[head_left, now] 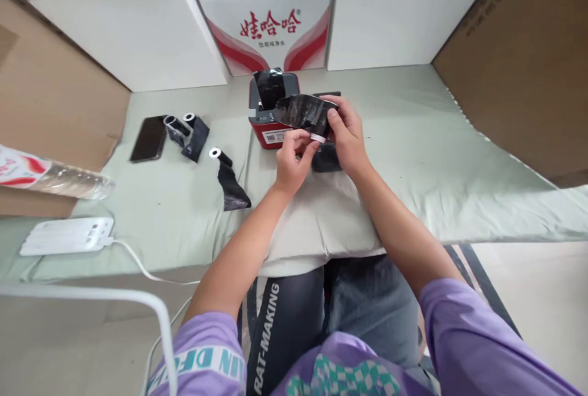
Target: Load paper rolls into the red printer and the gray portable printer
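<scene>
Both hands meet at the middle of the table around a black ribbon roll (305,111), whose glossy film stretches out to the left. My left hand (294,160) pinches the white end of its core from below. On the other side, my right hand (348,133) wraps its fingers and thumb round the roll. Just behind and left stands a small red and black machine, perhaps a label printer (272,130), with a black film flap (270,87) rising from its top. A dark object (327,158) lies under my right hand, partly hidden.
Left of the machine lie a ribbon roll with a loose tail (232,188), two more rolls (195,136) and a phone (148,139). A white power bank (68,235) with a cable sits near the front left edge, below a plastic bottle (55,175). Cartons (271,29) line the back.
</scene>
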Tool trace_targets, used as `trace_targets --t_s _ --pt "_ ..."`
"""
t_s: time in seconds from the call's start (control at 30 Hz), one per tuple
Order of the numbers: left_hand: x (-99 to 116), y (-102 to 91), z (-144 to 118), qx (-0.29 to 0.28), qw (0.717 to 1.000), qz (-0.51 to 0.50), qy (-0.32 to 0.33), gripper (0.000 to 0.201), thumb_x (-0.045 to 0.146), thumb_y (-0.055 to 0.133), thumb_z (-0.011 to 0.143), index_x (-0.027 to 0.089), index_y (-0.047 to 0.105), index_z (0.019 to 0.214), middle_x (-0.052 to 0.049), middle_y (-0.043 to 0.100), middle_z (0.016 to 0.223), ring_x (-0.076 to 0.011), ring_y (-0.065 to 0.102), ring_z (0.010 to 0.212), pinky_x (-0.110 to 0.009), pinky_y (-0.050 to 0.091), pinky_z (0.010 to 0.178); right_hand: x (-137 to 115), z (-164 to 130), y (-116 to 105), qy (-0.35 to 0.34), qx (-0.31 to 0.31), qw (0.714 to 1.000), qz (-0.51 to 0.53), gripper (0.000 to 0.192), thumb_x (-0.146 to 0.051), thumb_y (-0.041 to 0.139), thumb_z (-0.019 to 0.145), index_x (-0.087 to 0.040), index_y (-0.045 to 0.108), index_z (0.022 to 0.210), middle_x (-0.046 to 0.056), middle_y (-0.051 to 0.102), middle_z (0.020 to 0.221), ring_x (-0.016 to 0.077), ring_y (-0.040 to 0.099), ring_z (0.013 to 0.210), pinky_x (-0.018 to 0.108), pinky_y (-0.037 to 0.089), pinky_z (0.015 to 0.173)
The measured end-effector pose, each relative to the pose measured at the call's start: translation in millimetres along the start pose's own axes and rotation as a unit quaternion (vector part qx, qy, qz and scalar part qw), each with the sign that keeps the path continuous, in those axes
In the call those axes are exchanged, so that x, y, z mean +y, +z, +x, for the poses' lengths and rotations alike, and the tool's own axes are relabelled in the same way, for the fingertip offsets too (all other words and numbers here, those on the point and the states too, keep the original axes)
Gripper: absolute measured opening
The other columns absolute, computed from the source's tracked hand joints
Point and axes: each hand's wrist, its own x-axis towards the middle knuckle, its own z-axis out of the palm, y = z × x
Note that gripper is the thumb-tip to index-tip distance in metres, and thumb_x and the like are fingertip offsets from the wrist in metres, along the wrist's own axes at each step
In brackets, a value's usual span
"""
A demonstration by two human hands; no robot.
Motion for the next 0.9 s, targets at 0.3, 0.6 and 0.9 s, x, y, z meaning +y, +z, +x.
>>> trace_targets --t_s 0.3,0.6,0.9 --pt "-8.2 0.9 6.6 0.100 0.994 -0.032 0.010 0.066 0.067 0.084 0.071 0.026 0.042 0.101 0.003 0.058 0.090 -0.0115 0.064 0.078 -0.024 0.048 0.064 3.7 -0.7 14.6 0.096 -0.016 0.986 0.134 0.060 -0.070 0.046 0.098 -0.031 0.048 0.144 0.002 0.060 0.097 0.0145 0.060 0.073 0.024 0.050 0.057" --pt "1.1 -1.3 10.3 0.059 0.995 -0.076 -0.004 0.083 0.074 0.084 0.064 0.030 0.034 0.114 0.002 0.060 0.092 -0.0127 0.066 0.077 -0.028 0.052 0.072 -14.1 -6.9 14.2 0.126 -0.057 0.957 0.254 0.051 -0.060 0.053 0.100 -0.029 0.049 0.140 0.001 0.063 0.102 0.0122 0.063 0.077 0.021 0.051 0.061" --pt "7.8 2.3 14.4 0.067 0.995 -0.073 0.015 0.091 0.078 0.083 0.062 0.032 0.035 0.124 -0.002 0.059 0.107 -0.0147 0.069 0.091 -0.028 0.055 0.075 -5.6 -4.3 16.3 0.122 -0.084 0.953 0.263 0.049 -0.065 0.052 0.098 -0.028 0.056 0.129 0.000 0.066 0.098 0.0132 0.065 0.080 0.024 0.055 0.066"
